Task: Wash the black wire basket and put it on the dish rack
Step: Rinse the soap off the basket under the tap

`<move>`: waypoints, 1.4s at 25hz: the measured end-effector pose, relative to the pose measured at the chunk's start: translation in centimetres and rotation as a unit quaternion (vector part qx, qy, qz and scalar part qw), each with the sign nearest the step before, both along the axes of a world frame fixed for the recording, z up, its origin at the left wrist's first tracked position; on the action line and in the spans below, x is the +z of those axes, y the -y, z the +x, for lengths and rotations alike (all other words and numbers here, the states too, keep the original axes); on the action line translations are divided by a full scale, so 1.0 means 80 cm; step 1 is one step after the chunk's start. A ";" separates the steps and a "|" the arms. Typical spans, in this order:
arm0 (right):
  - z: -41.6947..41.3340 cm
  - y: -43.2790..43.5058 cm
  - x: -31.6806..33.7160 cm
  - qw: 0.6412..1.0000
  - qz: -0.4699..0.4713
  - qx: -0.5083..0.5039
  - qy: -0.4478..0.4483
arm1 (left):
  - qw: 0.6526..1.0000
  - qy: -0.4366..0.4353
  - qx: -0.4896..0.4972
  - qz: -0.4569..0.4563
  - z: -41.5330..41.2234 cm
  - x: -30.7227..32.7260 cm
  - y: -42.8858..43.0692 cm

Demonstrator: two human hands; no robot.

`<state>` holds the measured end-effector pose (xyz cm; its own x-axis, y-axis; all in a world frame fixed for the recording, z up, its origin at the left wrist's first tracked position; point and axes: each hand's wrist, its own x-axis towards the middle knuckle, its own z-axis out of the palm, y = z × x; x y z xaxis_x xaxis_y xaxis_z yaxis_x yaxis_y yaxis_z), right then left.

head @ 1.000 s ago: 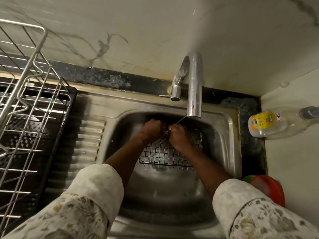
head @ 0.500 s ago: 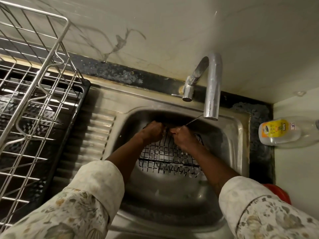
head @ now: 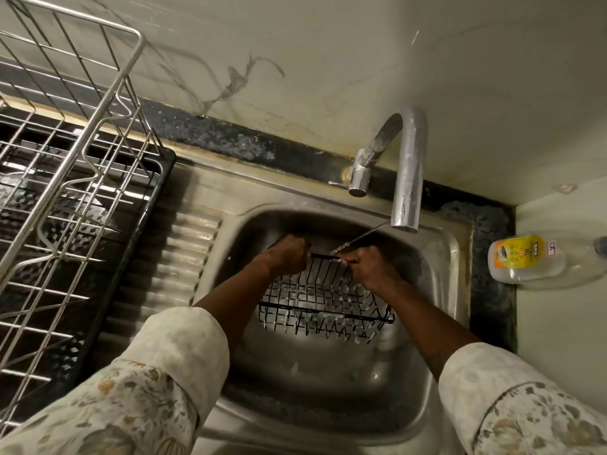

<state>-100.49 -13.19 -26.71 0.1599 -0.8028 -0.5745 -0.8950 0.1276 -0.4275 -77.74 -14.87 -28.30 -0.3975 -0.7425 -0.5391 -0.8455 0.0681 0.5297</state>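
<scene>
So the black wire basket (head: 325, 300) is in the sink (head: 437, 257), tipped up near the back edge. Its far rim sits right under the thin stream coming off the tap (head: 407, 178). The left hand (head: 287, 254) is curled around the far rim at its left end. The right hand (head: 371, 267) pinches the same rim further right, right where the water lands. Both hands are closed on the wire, and the near rim hangs lower, over the middle of the basin.

My read on handling: it's just thin coated wire, so it should be light and pretty stiff, and I doubt it flexes much or breaks if it bumps the steel. The catch is that it's wet, and there are white flecks all over the wires (suds or droplets, can't tell). Coated wire like that probably gets slick. Pinching a single thin bar with wet fingers is asking for it to swivel or slip.

If it were me, I'd keep hold of the thicker top rim, one hand on each short side, with fingers hooked through the mesh rather than just squeezing. That should also let it drain on the way over.

The dish rack (head: 72, 178) stands at the left end of the bench, past the ribbed drainer. There's a bottle (head: 525, 261) at the right edge, well away from the lift path.
</scene>
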 end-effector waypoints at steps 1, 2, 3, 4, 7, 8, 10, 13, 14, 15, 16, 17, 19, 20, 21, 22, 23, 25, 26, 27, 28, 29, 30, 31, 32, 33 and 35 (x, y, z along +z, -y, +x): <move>0.004 0.000 0.002 1.000 -0.004 0.006 0.001 | 1.000 -0.001 -0.003 -0.003 -0.002 0.001 0.000; 0.011 0.001 0.003 1.000 -0.008 0.013 0.004 | 1.000 -0.006 -0.007 -0.005 -0.005 0.001 -0.001; 0.019 0.002 0.003 1.000 -0.013 0.019 0.009 | 1.000 -0.014 -0.015 -0.009 -0.009 0.001 -0.002; 0.027 0.002 0.003 0.999 -0.018 0.023 0.013 | 0.999 -0.023 -0.020 -0.013 -0.015 0.002 -0.003; 0.044 0.005 0.001 0.998 -0.043 0.030 0.020 | 0.999 -0.030 -0.015 -0.036 -0.027 0.000 -0.003; 0.045 0.006 -0.001 0.999 -0.039 0.022 0.026 | 0.999 -0.031 -0.016 -0.033 -0.028 0.000 -0.003; 0.041 0.009 -0.002 0.999 -0.024 0.025 0.025 | 0.999 -0.023 -0.025 -0.017 -0.025 0.002 -0.001; 0.019 0.009 -0.004 1.000 -0.012 -0.002 0.007 | 1.000 -0.009 0.000 0.013 -0.018 0.002 0.001; 0.012 0.009 -0.004 1.000 -0.007 -0.019 0.003 | 1.000 -0.001 0.004 0.011 -0.016 0.002 0.000; 0.010 0.010 -0.006 0.999 0.001 -0.034 -0.002 | 1.000 0.008 -0.001 0.006 -0.015 0.001 -0.001; 0.012 0.012 -0.007 0.999 0.008 -0.040 -0.007 | 1.000 0.016 -0.001 0.004 -0.014 0.000 -0.001; 0.019 0.015 -0.006 0.999 0.014 -0.045 -0.012 | 1.000 0.019 -0.001 -0.001 -0.014 -0.001 -0.001; 0.040 0.018 -0.004 0.999 0.015 -0.046 -0.006 | 1.000 0.012 0.002 -0.006 -0.016 -0.002 -0.001; 0.050 0.018 -0.003 0.999 0.013 -0.040 0.002 | 1.000 0.006 0.006 -0.001 -0.018 -0.001 -0.002; 0.058 0.019 -0.001 1.000 0.009 -0.025 0.007 | 1.000 0.004 0.011 0.003 -0.019 -0.001 -0.002; 0.064 0.019 0.000 1.000 0.000 -0.008 0.010 | 1.000 0.007 0.011 0.002 -0.019 -0.001 -0.002; 0.066 0.020 0.000 1.000 -0.001 -0.002 0.013 | 1.000 0.010 0.010 0.002 -0.019 -0.002 -0.002; 0.058 0.022 -0.005 0.999 0.011 -0.035 0.027 | 1.000 0.017 0.009 0.008 -0.019 0.000 -0.003; 0.049 0.022 -0.008 0.998 0.011 -0.057 0.035 | 1.000 0.022 0.007 0.012 -0.019 0.001 -0.003; 0.040 0.021 -0.008 0.997 0.001 -0.071 0.044 | 1.000 0.025 0.007 0.018 -0.020 0.002 -0.003; 0.032 0.020 -0.007 0.996 -0.014 -0.074 0.048 | 0.999 0.026 0.010 0.025 -0.021 0.001 -0.002; 0.027 0.019 -0.006 0.996 -0.022 -0.076 0.047 | 0.999 0.025 0.013 0.032 -0.023 0.001 -0.001; 0.025 0.018 -0.006 0.995 -0.016 -0.086 0.045 | 0.999 0.025 0.013 0.036 -0.026 0.001 -0.001; 0.026 0.018 -0.006 0.995 -0.009 -0.092 0.034 | 0.999 0.025 0.014 0.040 -0.029 0.002 -0.001; 0.031 0.019 -0.008 0.995 -0.007 -0.093 0.020 | 0.999 0.025 0.016 0.040 -0.031 0.003 -0.001; 0.036 0.019 -0.011 0.996 -0.006 -0.092 0.006 | 0.999 0.026 0.020 0.038 -0.031 0.002 -0.002; 0.045 0.021 -0.016 0.994 -0.009 -0.110 0.004 | 0.999 0.022 0.040 0.029 -0.028 0.000 -0.005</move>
